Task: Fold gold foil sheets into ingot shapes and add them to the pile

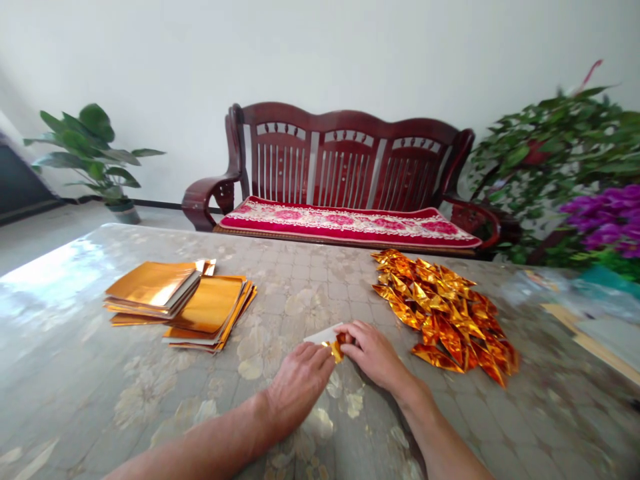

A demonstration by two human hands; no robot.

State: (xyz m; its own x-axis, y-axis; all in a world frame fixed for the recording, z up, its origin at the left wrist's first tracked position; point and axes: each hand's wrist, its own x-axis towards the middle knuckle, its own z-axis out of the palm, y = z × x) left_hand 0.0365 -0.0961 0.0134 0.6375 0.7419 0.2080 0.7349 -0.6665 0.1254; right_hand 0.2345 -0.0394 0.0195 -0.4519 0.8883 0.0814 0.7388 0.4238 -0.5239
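Observation:
Near the middle of the table, a sheet of gold foil paper (320, 335) lies partly folded, its pale back showing on the far side and a strip of shiny gold between my hands. My left hand (301, 375) rests over its near left part, with the fingers together and pressed down on it. At its right end, my right hand (371, 351) pinches the gold edge with bent fingers. My fingers hide much of the folded part. Right of my right hand lies a heap of folded gold foil pieces (440, 313) with pointed ends.
Stacks of flat gold paper (213, 303) lie on the left of the patterned table cover (280, 287). Clear plastic bags (535, 287) and flat boards (595, 340) sit at the right edge. Beyond the table stand a wooden bench (345, 160) and potted plants (95, 153).

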